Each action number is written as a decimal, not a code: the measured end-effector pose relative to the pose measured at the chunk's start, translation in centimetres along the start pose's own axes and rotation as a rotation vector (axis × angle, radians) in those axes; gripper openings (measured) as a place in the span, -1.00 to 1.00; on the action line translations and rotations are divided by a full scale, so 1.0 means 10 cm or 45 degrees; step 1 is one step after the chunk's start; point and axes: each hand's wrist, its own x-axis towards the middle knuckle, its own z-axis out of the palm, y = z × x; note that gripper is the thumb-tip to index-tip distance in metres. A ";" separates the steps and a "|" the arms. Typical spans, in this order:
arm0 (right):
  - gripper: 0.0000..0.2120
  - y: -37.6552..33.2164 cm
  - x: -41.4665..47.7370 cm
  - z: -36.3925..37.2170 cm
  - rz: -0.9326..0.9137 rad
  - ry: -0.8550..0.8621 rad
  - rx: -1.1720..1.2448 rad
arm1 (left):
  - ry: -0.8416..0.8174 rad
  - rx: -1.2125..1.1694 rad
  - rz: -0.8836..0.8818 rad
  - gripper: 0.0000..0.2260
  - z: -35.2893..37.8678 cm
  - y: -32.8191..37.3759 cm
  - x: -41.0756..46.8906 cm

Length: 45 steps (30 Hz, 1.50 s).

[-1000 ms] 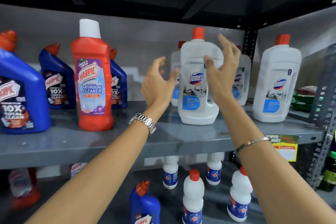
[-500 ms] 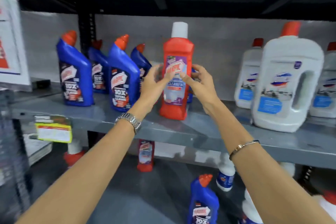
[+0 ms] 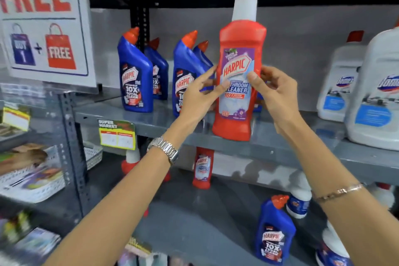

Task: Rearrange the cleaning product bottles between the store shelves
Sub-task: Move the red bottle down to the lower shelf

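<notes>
A red Harpic bathroom cleaner bottle (image 3: 237,101) with a white cap is held upright in front of the grey upper shelf (image 3: 280,147), its base at the shelf's front edge. My left hand (image 3: 198,97) grips its left side and my right hand (image 3: 276,90) grips its right side, thumbs on the label. Several blue Harpic bottles (image 3: 135,80) with orange caps stand on the shelf to the left. White Domex jugs (image 3: 375,101) stand at the right.
The lower shelf holds a red bottle (image 3: 201,168), a blue Harpic bottle (image 3: 274,233) and white bottles (image 3: 299,198). A "FREE" sign (image 3: 43,24) hangs at upper left. A yellow price tag (image 3: 117,134) hangs on the shelf edge. White baskets (image 3: 32,185) sit on the left rack.
Both hands moved from the white jug to the red bottle and closed on it. The bottle now appears lifted toward me, and the view has swung left.
</notes>
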 end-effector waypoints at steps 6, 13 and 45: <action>-0.74 -0.27 -0.51 0.25 -0.197 -0.125 0.001 | 0.140 -0.013 0.210 -0.61 -0.41 0.14 -0.55; -0.69 0.47 -1.47 0.44 0.098 -0.229 0.010 | 0.111 0.011 -0.052 -0.56 -0.81 -0.69 -1.40; -0.72 2.61 -1.97 0.82 0.740 -0.434 -0.236 | -0.008 0.098 -0.678 -0.58 -0.91 -3.05 -1.63</action>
